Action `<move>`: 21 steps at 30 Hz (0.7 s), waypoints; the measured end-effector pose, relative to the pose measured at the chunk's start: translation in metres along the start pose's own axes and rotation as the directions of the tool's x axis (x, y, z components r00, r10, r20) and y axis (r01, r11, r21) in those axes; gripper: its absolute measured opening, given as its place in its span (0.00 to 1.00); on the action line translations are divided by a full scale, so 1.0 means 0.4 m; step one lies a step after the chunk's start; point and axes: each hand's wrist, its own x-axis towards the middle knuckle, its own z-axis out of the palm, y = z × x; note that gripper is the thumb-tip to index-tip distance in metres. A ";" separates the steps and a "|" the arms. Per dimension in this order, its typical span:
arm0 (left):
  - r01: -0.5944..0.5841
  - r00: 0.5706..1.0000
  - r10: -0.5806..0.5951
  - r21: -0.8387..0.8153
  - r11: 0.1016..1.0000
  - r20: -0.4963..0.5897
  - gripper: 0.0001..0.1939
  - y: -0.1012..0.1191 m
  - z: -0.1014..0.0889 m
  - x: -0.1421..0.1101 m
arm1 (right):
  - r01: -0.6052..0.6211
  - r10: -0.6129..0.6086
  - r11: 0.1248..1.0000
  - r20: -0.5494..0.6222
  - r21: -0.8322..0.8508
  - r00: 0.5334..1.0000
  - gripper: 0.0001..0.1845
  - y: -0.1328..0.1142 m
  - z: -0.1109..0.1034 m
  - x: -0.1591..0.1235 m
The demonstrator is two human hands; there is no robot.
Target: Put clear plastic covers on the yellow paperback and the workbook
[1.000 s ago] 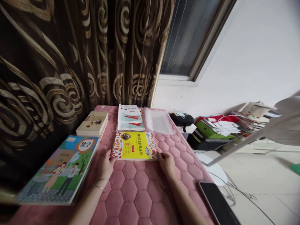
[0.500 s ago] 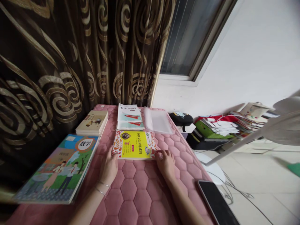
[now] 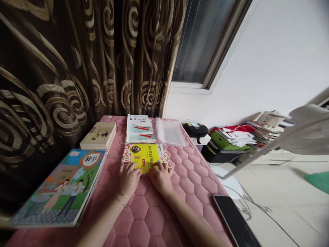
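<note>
Well, our left hand [image 3: 130,180] and right hand [image 3: 161,178] lay spread on the near edge of the yellow workbook [image 3: 145,157], equally close, its long axis running left to right.

A thin softcover book [image 3: 145,157] with a bright yellow cover, bordered in orange-and-white swirls, lies flat and closed on a pink quilted mat [image 3: 154,219] with hexagonal stitching.

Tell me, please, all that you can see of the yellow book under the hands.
The yellow book is a thin paperback with a red-and-white patterned border, Chinese print and a round portrait near the top. It lies flat on the pink quilted mat, with the left hand and right hand resting on its near part.
</note>
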 end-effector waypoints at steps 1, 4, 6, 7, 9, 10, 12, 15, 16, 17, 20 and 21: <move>0.004 1.000 -0.004 0.009 1.000 -0.004 0.07 -0.014 -0.008 -0.006 | 0.003 -0.003 1.000 0.002 -0.012 1.000 0.06 0.016 -0.006 -0.006; 0.053 0.998 -0.052 0.050 0.997 -0.023 0.07 -0.067 -0.035 -0.026 | -0.052 0.052 0.997 0.013 -0.052 0.999 0.07 0.077 -0.034 -0.023; 0.107 0.994 -0.106 0.068 0.992 -0.028 0.07 -0.103 -0.050 -0.040 | -0.122 0.123 0.991 0.019 -0.049 0.992 0.08 0.121 -0.055 -0.032; 0.129 0.991 -0.127 0.070 0.989 -0.028 0.08 -0.118 -0.054 -0.046 | -0.151 0.152 0.988 0.026 -0.031 0.988 0.09 0.141 -0.063 -0.035; 0.144 0.989 -0.142 0.056 0.988 -0.027 0.09 -0.142 -0.058 -0.054 | -0.190 0.188 0.981 0.047 0.031 0.981 0.11 0.173 -0.074 -0.040; 0.141 0.990 -0.140 0.040 0.989 -0.029 0.10 -0.151 -0.056 -0.057 | -0.200 0.196 0.978 0.055 0.067 0.979 0.12 0.185 -0.075 -0.042; 0.137 0.990 -0.137 0.001 0.991 -0.034 0.11 -0.163 -0.048 -0.059 | -0.203 0.197 0.971 0.059 0.129 0.979 0.13 0.199 -0.073 -0.044; 0.133 0.991 -0.135 -0.043 0.990 -0.028 0.12 -0.182 -0.031 -0.061 | -0.203 0.195 0.961 0.061 0.187 0.979 0.15 0.209 -0.064 -0.046; 0.132 0.991 -0.134 -0.056 0.990 -0.026 0.12 -0.189 -0.026 -0.062 | -0.206 0.197 0.958 0.066 0.201 0.978 0.16 0.210 -0.061 -0.046; 0.133 0.990 -0.135 -0.067 0.989 -0.026 0.13 -0.197 -0.021 -0.064 | -0.208 0.198 0.955 0.071 0.213 0.978 0.17 0.212 -0.060 -0.046; 0.148 0.988 -0.150 -0.083 0.985 -0.019 0.14 -0.217 -0.015 -0.069 | -0.206 0.192 0.952 0.086 0.225 0.978 0.21 0.219 -0.059 -0.045; 0.152 0.988 -0.154 -0.077 0.985 -0.013 0.15 -0.219 -0.018 -0.070 | -0.206 0.190 0.954 0.092 0.220 0.978 0.21 0.220 -0.061 -0.046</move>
